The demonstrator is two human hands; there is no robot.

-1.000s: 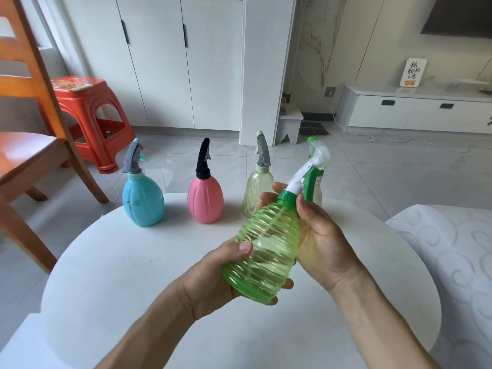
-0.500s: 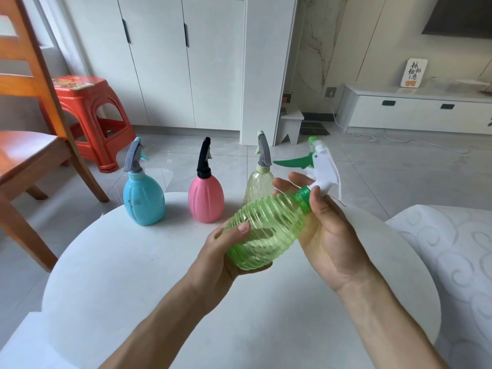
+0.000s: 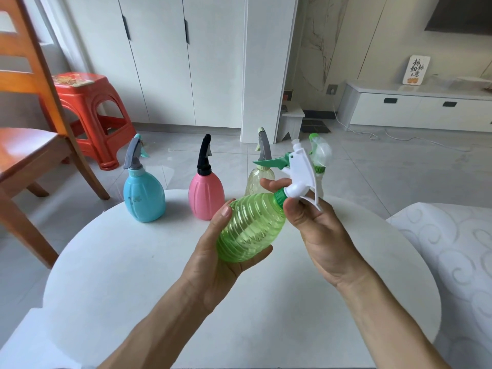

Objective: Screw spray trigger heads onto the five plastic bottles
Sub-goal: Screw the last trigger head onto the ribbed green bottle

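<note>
Moved: trigger head point(image 3: 298, 169) turned slightly since earlier frame | blue bottle point(image 3: 143, 195), pink bottle point(image 3: 206, 197) upright on bench point(image 3: 119, 262) | left hand point(image 3: 213, 262) grip clamped on green bottle point(image 3: 250, 230), tilted above bench | right hand point(image 3: 316, 227) grip closed on collar point(image 3: 279, 199).

green bottle point(image 3: 251, 229): clear ribbed plastic, glossy | table point(image 3: 111, 262): smooth matt white | chair point(image 3: 29, 145): varnished wood

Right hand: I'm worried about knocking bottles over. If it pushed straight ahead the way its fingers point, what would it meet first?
The right hand points up and away, toward the clear bottle standing just behind the white trigger head. That bottle would likely be hit first, though depth is unclear.
</note>
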